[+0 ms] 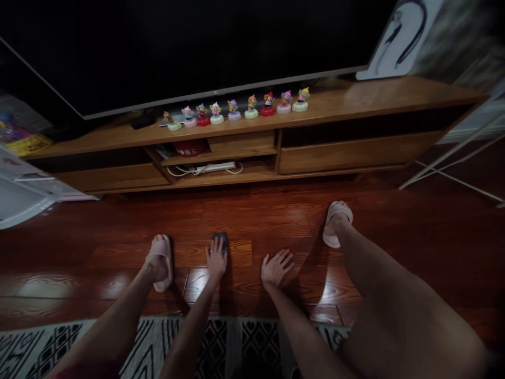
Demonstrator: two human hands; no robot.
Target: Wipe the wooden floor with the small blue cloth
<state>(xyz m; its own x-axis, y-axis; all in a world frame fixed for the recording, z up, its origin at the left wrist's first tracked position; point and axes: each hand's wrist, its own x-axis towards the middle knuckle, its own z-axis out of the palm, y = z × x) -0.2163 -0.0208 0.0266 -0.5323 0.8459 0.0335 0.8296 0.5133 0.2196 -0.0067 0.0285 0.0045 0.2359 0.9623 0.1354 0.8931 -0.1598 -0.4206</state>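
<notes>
My left hand (216, 259) is pressed down on the wooden floor, with its fingers over a small, bunched, dark teal cloth (220, 240). Part of the cloth shows beyond and beside the fingertips; the rest is hidden under the hand. To the right, my right hand (276, 267) lies flat on the glossy reddish-brown boards (240, 252). Its fingers are spread and it holds nothing. My feet, in pale pink slippers, are planted wide on either side of the hands.
A long wooden TV stand (339, 113) stands ahead, with a large dark television (221, 47) and several small figurines (234, 110) on it. A power strip (215, 167) lies on its lower shelf. Thin white metal legs (437, 163) are at right. A patterned rug (232, 342) lies beneath me.
</notes>
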